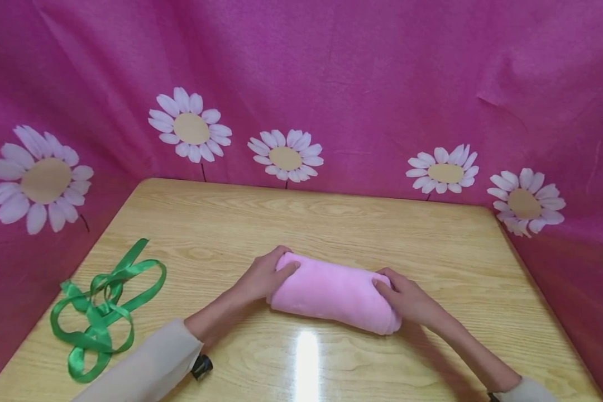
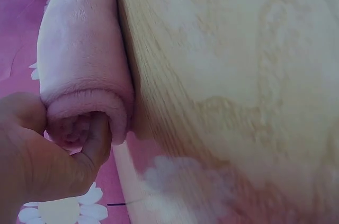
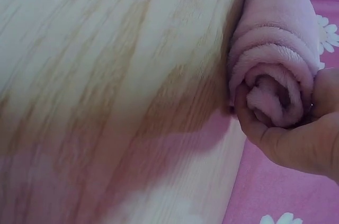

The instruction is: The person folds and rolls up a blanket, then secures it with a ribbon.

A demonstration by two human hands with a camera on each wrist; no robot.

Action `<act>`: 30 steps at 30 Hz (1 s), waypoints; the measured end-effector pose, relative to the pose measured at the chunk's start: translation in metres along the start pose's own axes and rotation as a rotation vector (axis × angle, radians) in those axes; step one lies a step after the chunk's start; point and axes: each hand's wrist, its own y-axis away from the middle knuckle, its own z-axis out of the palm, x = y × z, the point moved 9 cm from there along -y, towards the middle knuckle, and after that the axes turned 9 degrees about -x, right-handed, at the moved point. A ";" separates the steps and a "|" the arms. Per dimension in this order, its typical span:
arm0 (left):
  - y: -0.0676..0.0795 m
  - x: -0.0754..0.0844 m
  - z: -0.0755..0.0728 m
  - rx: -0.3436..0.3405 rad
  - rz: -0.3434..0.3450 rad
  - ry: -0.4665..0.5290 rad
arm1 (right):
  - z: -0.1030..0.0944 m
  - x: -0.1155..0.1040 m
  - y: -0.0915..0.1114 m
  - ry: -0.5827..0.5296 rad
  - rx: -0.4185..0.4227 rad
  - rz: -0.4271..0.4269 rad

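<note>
A pink, fluffy towel (image 1: 334,293), rolled into a thick cylinder, lies across the middle of the wooden table. At its left end my left hand (image 1: 270,274) grips the roll, thumb on top; in the left wrist view a finger (image 2: 98,139) curls into the open end of the roll. My right hand (image 1: 407,297) holds the other end the same way, thumb on the upper side. The right wrist view shows the spiral layers of the rolled towel (image 3: 273,94) with fingers curled around that end.
A loose, looped green ribbon (image 1: 97,318) lies on the table's left side. The light wood table (image 1: 331,215) is bordered by a magenta curtain (image 1: 331,84) with white daisies at the back and both sides. Light glares off the front of the tabletop.
</note>
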 end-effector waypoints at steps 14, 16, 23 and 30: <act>0.003 0.024 -0.011 0.099 0.091 -0.264 | -0.001 -0.003 -0.003 0.023 0.022 -0.027; 0.004 0.042 -0.009 0.115 0.198 -0.375 | -0.002 -0.001 -0.004 0.030 0.021 -0.022; -0.004 0.093 0.033 -0.103 0.526 -0.689 | -0.005 0.001 -0.004 0.016 0.026 -0.024; -0.012 0.091 0.058 -0.336 0.447 -0.672 | -0.004 0.004 -0.004 -0.020 0.033 -0.019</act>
